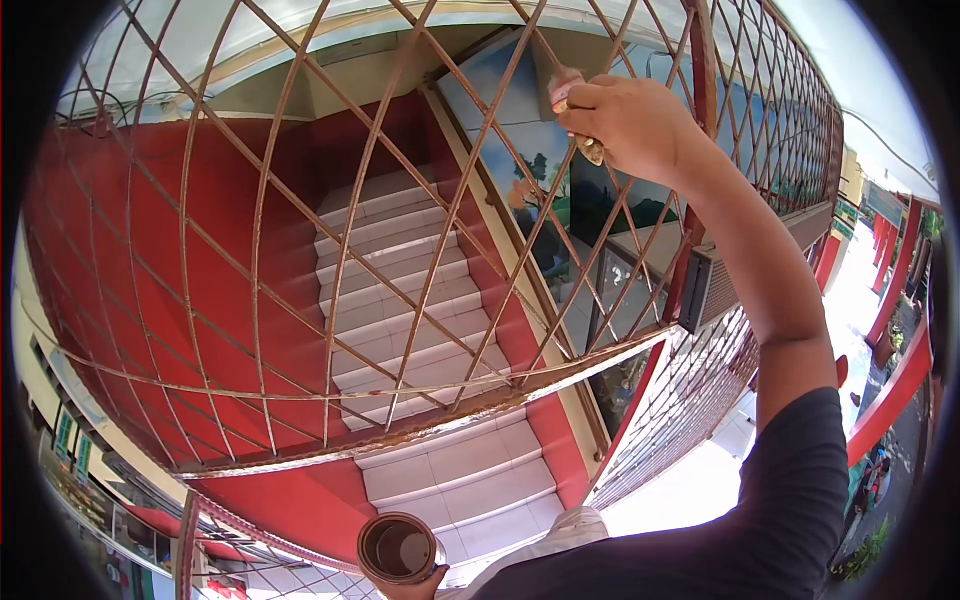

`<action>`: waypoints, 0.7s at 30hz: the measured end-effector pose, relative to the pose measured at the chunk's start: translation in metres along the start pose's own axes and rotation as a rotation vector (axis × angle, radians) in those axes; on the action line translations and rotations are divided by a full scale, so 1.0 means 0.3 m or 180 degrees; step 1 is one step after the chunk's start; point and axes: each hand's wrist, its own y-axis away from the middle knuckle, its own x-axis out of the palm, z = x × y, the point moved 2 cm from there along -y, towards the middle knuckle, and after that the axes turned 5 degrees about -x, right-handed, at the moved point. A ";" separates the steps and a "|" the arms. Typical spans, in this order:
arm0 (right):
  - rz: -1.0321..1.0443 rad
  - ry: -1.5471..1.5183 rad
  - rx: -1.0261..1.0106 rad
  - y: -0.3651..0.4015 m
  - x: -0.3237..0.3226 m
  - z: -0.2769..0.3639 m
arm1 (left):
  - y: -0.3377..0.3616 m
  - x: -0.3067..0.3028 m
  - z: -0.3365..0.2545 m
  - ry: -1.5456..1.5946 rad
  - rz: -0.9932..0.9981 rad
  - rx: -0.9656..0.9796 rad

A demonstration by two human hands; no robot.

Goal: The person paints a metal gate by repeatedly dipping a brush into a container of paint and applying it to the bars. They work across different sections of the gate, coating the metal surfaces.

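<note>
High up at the diamond-pattern metal grille [440, 428], my right hand [640, 125] is closed around a paintbrush [592, 151]. The brush handle sticks out below my fingers, and its head points up against the rusty brown bars. Low in the view, my left hand [425, 586] grips an open paint can [400, 548] from beneath and the side. The can's inside looks brown-coated, with a paler patch toward the bottom. Most of my left hand is hidden by the can.
Behind the grille, pale tiled stairs [400, 285] climb between red walls [110, 240]. A painted mural [535, 165] hangs beyond the bars. At right are a thick red-brown post [703, 70] and a grey box-like unit [745, 275]. A walkway runs farther right.
</note>
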 end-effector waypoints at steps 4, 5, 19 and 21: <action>-0.0123 -0.0893 0.0511 -0.039 -0.070 -0.048 | 0.013 0.041 0.017 -0.0156 0.0109 0.0128; -0.0303 -0.1010 0.0536 -0.078 -0.043 -0.098 | 0.021 0.044 0.012 -0.0195 0.0168 0.0065; -0.0722 -0.1543 0.0984 0.287 -0.148 0.033 | 0.007 0.081 -0.015 0.0015 0.0469 -0.0166; -0.1212 -0.1827 0.1291 0.391 -0.178 0.112 | -0.001 0.084 -0.018 0.0025 0.0506 -0.0184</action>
